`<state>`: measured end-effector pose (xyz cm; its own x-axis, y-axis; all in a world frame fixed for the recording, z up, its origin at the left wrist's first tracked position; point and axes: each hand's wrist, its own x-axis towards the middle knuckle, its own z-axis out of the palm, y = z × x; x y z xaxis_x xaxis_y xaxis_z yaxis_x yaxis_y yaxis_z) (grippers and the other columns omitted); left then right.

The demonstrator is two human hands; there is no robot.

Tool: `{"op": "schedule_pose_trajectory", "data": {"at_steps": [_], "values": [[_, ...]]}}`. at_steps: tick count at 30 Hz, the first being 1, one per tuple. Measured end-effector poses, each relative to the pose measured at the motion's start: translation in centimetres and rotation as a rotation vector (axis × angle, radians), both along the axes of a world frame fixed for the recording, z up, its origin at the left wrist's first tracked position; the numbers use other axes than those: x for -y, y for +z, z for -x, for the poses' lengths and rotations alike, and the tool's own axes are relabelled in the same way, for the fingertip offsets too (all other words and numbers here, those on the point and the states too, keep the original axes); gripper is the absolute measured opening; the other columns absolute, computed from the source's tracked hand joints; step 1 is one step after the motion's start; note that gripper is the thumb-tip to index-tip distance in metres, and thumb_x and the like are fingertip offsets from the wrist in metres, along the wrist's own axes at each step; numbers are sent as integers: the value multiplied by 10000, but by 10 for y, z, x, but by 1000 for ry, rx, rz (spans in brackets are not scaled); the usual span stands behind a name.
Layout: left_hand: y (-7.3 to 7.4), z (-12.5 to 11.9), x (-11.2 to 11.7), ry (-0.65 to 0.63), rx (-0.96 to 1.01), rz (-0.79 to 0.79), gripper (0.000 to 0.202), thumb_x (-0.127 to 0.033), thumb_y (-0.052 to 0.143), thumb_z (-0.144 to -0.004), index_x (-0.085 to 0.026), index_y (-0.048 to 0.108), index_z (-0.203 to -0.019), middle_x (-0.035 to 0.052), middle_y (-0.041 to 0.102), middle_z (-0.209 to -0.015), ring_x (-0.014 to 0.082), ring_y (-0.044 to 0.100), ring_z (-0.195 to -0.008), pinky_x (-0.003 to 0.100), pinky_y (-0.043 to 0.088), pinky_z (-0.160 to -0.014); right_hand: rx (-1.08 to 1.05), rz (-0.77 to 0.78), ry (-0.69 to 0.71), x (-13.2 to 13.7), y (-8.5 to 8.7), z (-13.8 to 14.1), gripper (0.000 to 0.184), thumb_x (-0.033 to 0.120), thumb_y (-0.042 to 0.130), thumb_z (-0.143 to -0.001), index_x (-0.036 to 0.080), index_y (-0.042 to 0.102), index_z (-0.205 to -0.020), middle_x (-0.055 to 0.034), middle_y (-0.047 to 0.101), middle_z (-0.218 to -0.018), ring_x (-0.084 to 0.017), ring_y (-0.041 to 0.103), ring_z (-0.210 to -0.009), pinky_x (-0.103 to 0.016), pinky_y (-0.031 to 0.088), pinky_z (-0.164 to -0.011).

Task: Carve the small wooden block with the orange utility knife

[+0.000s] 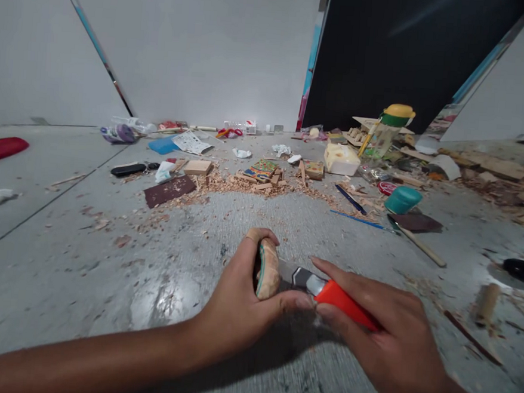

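Low in the middle of the head view, my left hand (241, 291) is closed around a small carved piece of wood (269, 272), pale with a green line along one side. My right hand (382, 330) grips a red-handled utility knife (346, 304). Its blade (287, 271) points left and meets the right side of the wood, though the exact contact is hard to make out. The left thumb stretches toward the knife, near the right thumb. Parts of the wood are hidden behind the left fingers.
Wood shavings (227, 182) litter the grey floor ahead. Beyond my hands lie brown sandpaper (169, 191), a wooden block (198, 167), a dark blue pen (350, 199), a thin blue brush (363, 220) and a teal lump (403, 200). A yellow-lidded bottle (390, 130) stands at back right.
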<state>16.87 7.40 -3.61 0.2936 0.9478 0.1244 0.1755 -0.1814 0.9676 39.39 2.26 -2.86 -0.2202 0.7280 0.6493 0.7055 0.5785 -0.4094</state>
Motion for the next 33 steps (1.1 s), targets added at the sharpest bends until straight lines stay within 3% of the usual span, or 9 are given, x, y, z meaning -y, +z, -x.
{"op": "schedule_pose_trajectory", "data": {"at_steps": [5, 7, 10, 14, 17, 21, 28, 33], "values": [[3, 0, -1, -174, 237, 137, 900, -584, 1066, -631, -289, 491, -1258, -38, 578, -925, 168, 541, -768, 284, 453, -672, 22, 96, 74, 3, -3, -4, 291, 403, 681, -1071, 331, 753, -1343, 24, 873, -1164, -209, 868, -952, -293, 715, -831], [4, 0, 0, -231, 314, 190, 925, -501, 1099, -610, -298, 496, -1280, -11, 607, -1037, 155, 570, -790, 271, 475, -678, 19, 146, 96, 3, -6, -3, 297, 415, 678, -1066, 323, 760, -1337, 26, 872, -1175, -207, 865, -974, -313, 713, -877], [5, -1, 3, -337, 377, 257, 847, -369, 1076, -685, -288, 525, -1323, 42, 632, -1193, 177, 618, -902, 304, 526, -780, -22, 213, 119, 3, -6, -1, 310, 407, 659, -1076, 286, 773, -1337, 2, 868, -1199, -198, 859, -1013, -294, 700, -907], [6, -2, 10, -501, 423, 340, 787, -274, 935, -854, -266, 480, -1496, 96, 707, -1236, 251, 674, -1091, 429, 551, -995, -35, 233, 95, 1, -4, 2, 310, 398, 659, -1080, 260, 792, -1325, -12, 865, -1207, -192, 856, -1033, -269, 693, -902], [4, -3, 13, -405, 410, 350, 745, -304, 939, -852, -252, 553, -1487, 104, 713, -1276, 245, 682, -1087, 407, 561, -978, -13, 216, 101, 2, -6, 3, 318, 393, 642, -1090, 258, 782, -1342, -5, 858, -1228, -190, 851, -1055, -276, 693, -916], [1, -5, 11, -282, 378, 300, 632, -319, 1008, -753, -189, 711, -1295, 72, 732, -1146, 224, 671, -1035, 332, 556, -913, 47, 207, 93, 3, -9, 5, 325, 439, 600, -1115, 267, 788, -1316, -16, 858, -1227, -214, 857, -1035, -315, 710, -890], [-3, -9, 12, -180, 348, 323, 587, -354, 1045, -686, -178, 746, -1160, 47, 736, -1023, 210, 654, -948, 306, 559, -843, -1, 174, 108, 3, -8, 10, 267, 434, 623, -1134, 298, 753, -1325, 34, 871, -1186, -141, 857, -977, -211, 672, -898], [-4, -11, 17, -157, 376, 313, 477, -363, 1018, -738, -199, 782, -1118, 32, 778, -988, 201, 681, -918, 305, 574, -846, 13, 72, 109, 4, -10, 8, 305, 392, 617, -1145, 310, 686, -1430, 8, 867, -1211, -141, 857, -967, -205, 670, -834]]}}
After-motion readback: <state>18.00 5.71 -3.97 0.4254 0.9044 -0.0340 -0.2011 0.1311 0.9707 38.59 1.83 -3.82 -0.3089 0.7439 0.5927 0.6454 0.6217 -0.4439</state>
